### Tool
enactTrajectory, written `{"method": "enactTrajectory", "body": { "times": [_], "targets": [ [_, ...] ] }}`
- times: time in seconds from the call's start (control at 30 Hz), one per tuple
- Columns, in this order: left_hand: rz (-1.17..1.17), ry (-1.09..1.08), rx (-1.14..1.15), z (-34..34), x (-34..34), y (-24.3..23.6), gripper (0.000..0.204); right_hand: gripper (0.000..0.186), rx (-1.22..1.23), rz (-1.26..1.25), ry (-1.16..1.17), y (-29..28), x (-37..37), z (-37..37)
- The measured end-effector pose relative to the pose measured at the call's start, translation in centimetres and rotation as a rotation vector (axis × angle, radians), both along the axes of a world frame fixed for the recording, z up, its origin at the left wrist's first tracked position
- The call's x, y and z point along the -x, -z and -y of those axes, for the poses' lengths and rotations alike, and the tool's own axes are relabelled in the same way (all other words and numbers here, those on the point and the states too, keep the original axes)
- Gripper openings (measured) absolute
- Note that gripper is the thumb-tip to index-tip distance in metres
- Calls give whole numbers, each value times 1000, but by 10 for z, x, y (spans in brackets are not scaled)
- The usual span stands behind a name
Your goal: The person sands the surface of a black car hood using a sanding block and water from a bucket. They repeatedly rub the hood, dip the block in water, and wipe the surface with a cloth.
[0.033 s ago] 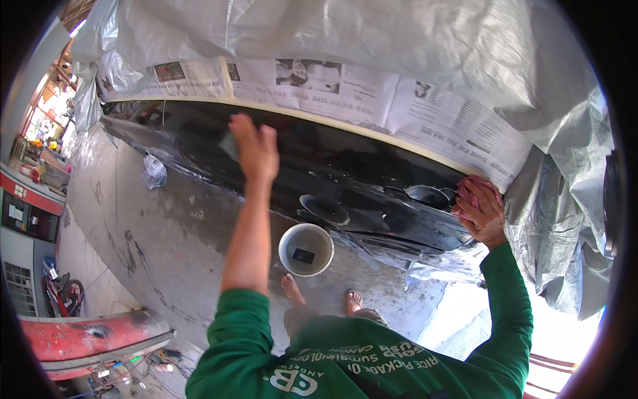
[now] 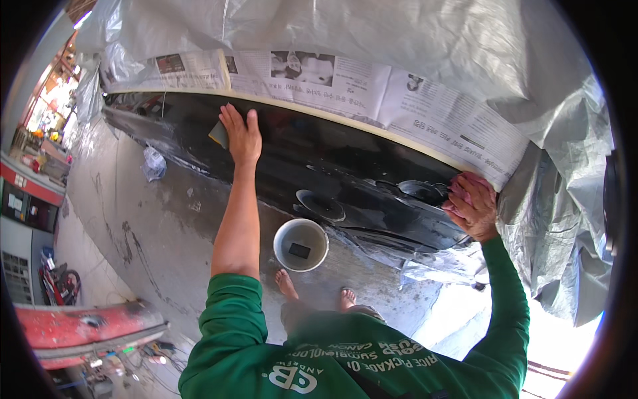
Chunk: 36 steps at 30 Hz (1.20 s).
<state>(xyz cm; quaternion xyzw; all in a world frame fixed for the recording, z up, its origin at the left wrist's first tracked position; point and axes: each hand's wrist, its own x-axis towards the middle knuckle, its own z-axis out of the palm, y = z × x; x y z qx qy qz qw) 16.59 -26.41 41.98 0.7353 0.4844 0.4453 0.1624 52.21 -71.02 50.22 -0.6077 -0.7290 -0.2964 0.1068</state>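
A long glossy black car bumper (image 2: 299,139) stretches across the view, with whitish wet smears on it. Near its upper left part, my left hand (image 2: 240,138) presses down with its fingers stretched forward. From under that palm sticks out a thin grey sanding pad (image 2: 218,135) with a yellow edge; the rest of it is hidden. At the bumper's right end my right hand (image 2: 475,216) is closed around a crumpled pink cloth (image 2: 477,181), beside a round recess (image 2: 423,191). The cloth touches the upper edge there.
Newspaper (image 2: 372,83) and pale masking tape border the bumper's top; a silver sheet (image 2: 399,33) hangs above. By my feet stands a white bucket (image 2: 276,247) holding liquid and a dark rectangular block (image 2: 299,250). A plastic bag (image 2: 153,165) and a red bumper (image 2: 86,326) are left.
My left hand has come down flatter on the bumper and slightly left, and more of the pad shows. My right hand stays on the cloth. The whole view has shifted a little.
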Motion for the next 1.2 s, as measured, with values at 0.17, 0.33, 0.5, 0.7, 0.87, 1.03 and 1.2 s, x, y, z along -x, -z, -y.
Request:
{"method": "enactTrajectory", "body": {
  "times": [0.17,0.33,0.5,0.7,0.87,1.03,1.2],
  "targets": [
    [26,96,-124,198,-132,3,101,38,-49,57,-80,16,-16,-3],
    [-176,555,-294,240,-134,16,96,34,-17,25,-80,14,-22,11],
    [57,-14,21,46,-23,-14,87,32,-88,-4,-149,17,-13,-8],
    [-254,304,-132,295,-185,-15,87,31,-13,-23,-109,13,-19,8],
    [-229,452,-245,265,-161,-9,80,30,-51,-8,-103,11,-21,17],
    [23,-51,-54,61,-44,-15,82,28,-73,-60,-175,14,-9,-7],
    [60,93,-102,244,-167,-3,96,28,-28,-37,-140,14,-18,4]
  ]
}}
